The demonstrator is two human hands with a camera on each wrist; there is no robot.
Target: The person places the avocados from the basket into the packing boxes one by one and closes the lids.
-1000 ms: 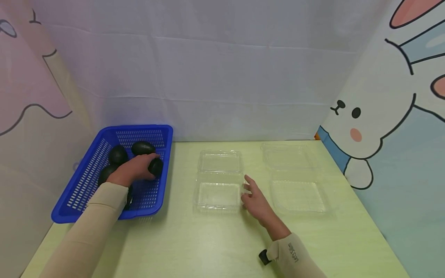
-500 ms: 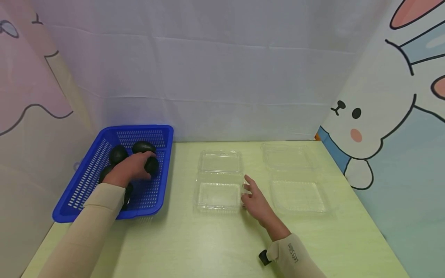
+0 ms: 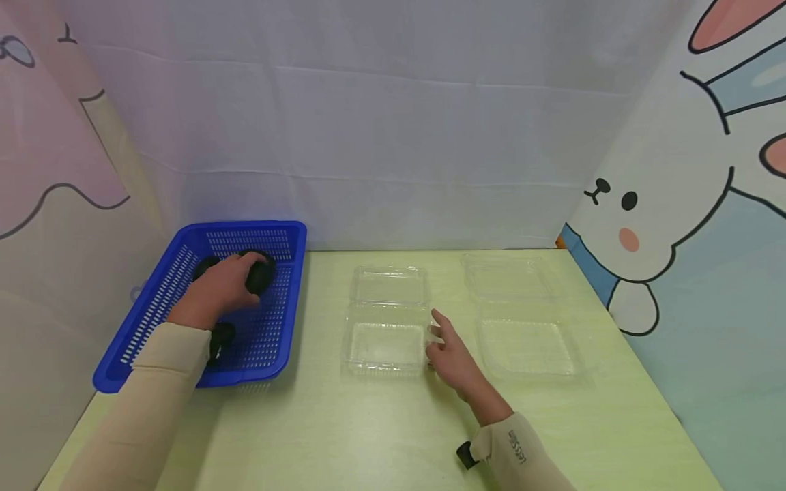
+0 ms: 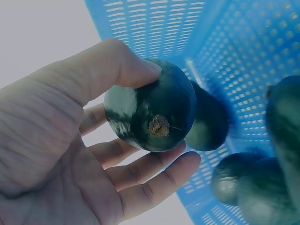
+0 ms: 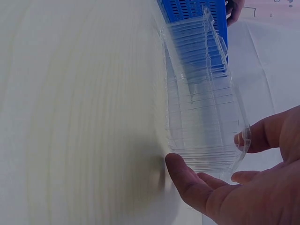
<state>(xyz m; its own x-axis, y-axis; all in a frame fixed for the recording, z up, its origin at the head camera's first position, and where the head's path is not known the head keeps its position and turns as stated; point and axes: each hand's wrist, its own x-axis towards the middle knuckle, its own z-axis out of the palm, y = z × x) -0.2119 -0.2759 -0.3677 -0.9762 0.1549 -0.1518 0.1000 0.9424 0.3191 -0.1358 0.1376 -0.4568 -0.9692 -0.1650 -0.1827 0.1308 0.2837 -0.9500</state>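
1. Grip: the left hand [image 3: 217, 290] is clamped on an avocado [image 4: 145, 105] — thumb above, fingers beneath — within the blue basket [image 3: 295, 293].
2. Step in hand, as judged: securing a single fruit. The next move appears to call for an upward lift that clears the basket wall right of the grip and avoids the further avocados [image 4: 262, 194] close by.
3. Right hand [image 3: 456, 358]: fingers apart and relaxed, touching a clear clamshell container [image 3: 388, 344], outside the basket and well to the right of the left-hand grip. A second clamshell [image 3: 525, 348] lies farther right; both are open.
4. Views compared: the left wrist view shows a brown stem scar [image 4: 159, 126] on the held avocado, absent from the head view, where hand and sleeve [image 3: 168, 354] mask neighbouring fruit. The right wrist view shows a fingertip against the container's edge — contact the head view leaves uncertain.
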